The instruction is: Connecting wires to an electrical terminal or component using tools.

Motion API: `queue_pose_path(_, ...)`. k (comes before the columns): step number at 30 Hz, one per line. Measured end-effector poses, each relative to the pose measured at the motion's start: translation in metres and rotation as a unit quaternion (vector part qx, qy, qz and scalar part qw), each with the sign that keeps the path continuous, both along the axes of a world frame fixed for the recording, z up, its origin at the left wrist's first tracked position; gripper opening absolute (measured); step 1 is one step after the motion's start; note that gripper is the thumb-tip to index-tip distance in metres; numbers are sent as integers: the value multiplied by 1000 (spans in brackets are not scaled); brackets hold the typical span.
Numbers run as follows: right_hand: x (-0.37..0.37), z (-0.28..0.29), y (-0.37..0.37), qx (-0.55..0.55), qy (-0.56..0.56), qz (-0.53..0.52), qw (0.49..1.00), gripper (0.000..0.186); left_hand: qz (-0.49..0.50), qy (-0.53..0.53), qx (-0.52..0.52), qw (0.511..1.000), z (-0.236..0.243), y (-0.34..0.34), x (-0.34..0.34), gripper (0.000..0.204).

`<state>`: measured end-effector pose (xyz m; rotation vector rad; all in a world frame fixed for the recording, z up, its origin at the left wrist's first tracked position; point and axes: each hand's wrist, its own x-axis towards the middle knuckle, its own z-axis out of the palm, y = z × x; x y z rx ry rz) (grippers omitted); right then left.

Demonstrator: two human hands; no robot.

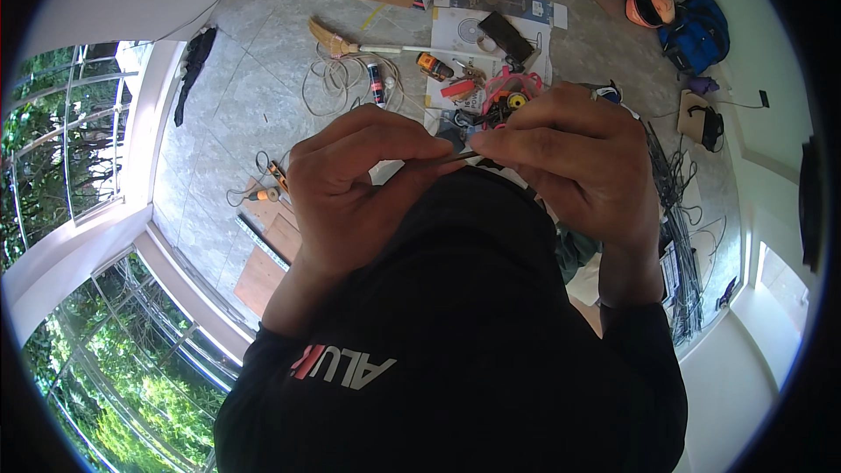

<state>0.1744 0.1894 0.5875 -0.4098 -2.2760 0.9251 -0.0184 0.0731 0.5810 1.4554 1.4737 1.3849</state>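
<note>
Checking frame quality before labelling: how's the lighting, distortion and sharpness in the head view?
Head view: even daylight from the windows at left, no harsh glare; strong fisheye bending of the window frames, black vignette at the rim. The left hand and right hand are sharp but very close, hiding the thin dark piece pinched between them; floor clutter stays readable.

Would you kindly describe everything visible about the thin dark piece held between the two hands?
The thin dark piece is a slim, short, stick-like thing, dark grey to black; its material cannot be told. It lies roughly level, tilted slightly up toward the right. Only a short stretch shows, in the gap between the hands. The left hand pinches one end between thumb and fingers, and the right hand grips the other. It is held in the air above the person's dark clothing, well above the floor.
</note>
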Motion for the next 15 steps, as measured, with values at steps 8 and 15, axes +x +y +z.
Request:
queue_pose_path(8,2,2,-1,5,-7,-3,1000,18,5,5,5,1000,2,-1,0,24)
queue_pose_path(15,-1,3,-3,-6,-4,-4,1000,18,-1,13,5,1000,3,-2,0,24)
